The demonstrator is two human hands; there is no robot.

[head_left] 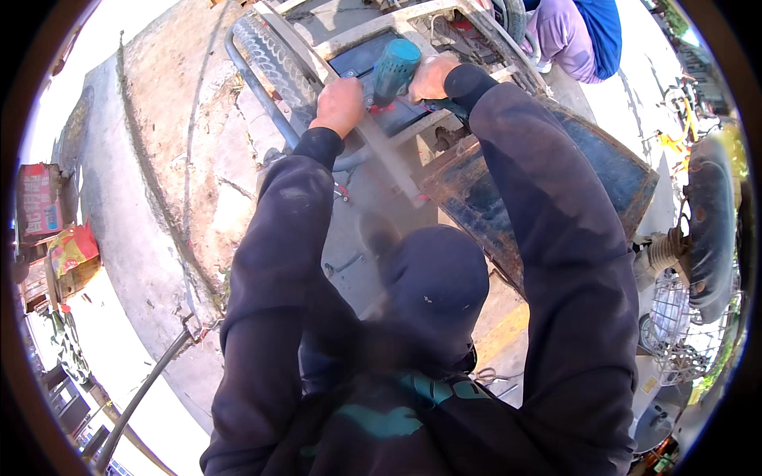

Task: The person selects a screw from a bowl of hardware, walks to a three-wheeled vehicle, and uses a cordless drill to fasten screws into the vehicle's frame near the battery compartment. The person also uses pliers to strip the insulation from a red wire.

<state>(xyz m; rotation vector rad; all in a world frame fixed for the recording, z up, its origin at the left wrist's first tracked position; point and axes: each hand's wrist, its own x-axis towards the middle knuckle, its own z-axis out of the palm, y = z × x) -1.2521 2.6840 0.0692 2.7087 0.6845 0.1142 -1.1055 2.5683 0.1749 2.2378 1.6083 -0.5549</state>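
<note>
My right hand is closed round the grip of a teal power drill, whose body tilts with its front end down toward the frame. Beside the tool, my left hand is closed on a long, flat metal bar that slants across the pale metal frame. Between and beyond my hands, a dark blue panel shows inside the frame. The tip of the drill and the spot it meets cannot be made out.
A rust-edged blue metal panel lies at the right, under my right arm. Another person's purple-trousered leg is at the far right. A curved blue-grey tube runs left of the frame. Farther right stand a dark seat and wire basket; a red box is at far left.
</note>
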